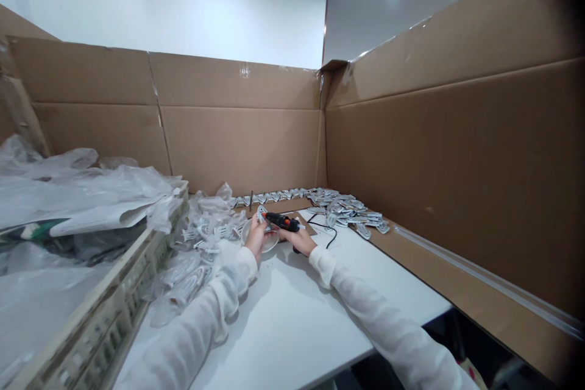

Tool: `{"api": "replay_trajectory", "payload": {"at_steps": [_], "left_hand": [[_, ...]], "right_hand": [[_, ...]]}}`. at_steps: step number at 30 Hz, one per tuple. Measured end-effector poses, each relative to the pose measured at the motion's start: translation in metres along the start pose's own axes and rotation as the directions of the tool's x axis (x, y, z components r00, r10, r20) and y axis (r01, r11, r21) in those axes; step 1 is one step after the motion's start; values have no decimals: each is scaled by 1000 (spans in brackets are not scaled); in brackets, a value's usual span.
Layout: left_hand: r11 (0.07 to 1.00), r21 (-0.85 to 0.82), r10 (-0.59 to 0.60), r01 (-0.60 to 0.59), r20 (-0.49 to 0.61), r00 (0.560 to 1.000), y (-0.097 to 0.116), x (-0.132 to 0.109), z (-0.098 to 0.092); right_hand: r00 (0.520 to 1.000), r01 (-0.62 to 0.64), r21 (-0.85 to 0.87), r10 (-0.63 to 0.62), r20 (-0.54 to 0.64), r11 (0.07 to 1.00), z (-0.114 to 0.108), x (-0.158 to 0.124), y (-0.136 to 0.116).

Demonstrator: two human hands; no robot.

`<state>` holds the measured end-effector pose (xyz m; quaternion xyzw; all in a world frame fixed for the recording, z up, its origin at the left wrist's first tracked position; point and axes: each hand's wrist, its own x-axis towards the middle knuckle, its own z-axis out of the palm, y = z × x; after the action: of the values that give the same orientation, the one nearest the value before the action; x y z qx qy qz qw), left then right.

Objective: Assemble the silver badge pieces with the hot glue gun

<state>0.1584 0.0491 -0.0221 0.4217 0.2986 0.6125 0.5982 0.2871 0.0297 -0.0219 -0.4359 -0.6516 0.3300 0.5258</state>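
Note:
Over the white table [292,317], my left hand [256,236] is closed on a small white-and-grey piece [261,213]. My right hand [301,240] is wrapped round a black glue gun [282,221] with orange parts, its tip pointing left and touching or almost touching the piece. A white bowl [271,245] sits beneath the hands, partly hidden by them. The gun's black cord [329,228] curls on the table to the right.
A pile of similar pieces [340,206] lies at the back right, with a row of them [274,196] along the back. Plastic bags with pieces [205,225] and a plastic crate [105,317] stand left. Cardboard walls [237,140] enclose the table.

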Motion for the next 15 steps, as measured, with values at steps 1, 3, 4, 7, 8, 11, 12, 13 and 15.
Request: {"api": "replay_trajectory", "payload": {"at_steps": [1, 3, 4, 7, 8, 11, 12, 13, 15], "left_hand": [[1000, -1, -8, 8, -7, 1000, -1, 1, -1], [1000, -3, -13, 13, -19, 1000, -3, 2, -3], [1000, -2, -12, 12, -20, 1000, -3, 3, -4], [1000, 5, -6, 6, -3, 1000, -2, 5, -5], [1000, 8, -5, 5, 5, 1000, -2, 6, -5], [1000, 15, -6, 6, 18, 1000, -2, 5, -5], [1000, 19, -8, 7, 22, 1000, -2, 5, -6], [1000, 22, -8, 7, 25, 1000, -2, 5, -6], [1000, 26, -7, 7, 31, 1000, -3, 4, -6]], "right_hand": [[1000, 15, -4, -15, 0, 1000, 0, 0, 0], [1000, 22, -2, -22, -3, 1000, 0, 0, -2], [1000, 11, 7, -11, -5, 1000, 0, 0, -2], [999, -48, 31, 48, -14, 998, 0, -1, -3], [998, -66, 34, 67, -19, 997, -1, -1, -4], [995, -102, 38, 103, -15, 994, -1, -2, -5], [994, -108, 41, 109, -10, 993, -1, -2, -5], [994, -111, 42, 111, -6, 993, -1, -2, -5], [994, -111, 35, 111, -5, 993, -1, -2, -6]]}}
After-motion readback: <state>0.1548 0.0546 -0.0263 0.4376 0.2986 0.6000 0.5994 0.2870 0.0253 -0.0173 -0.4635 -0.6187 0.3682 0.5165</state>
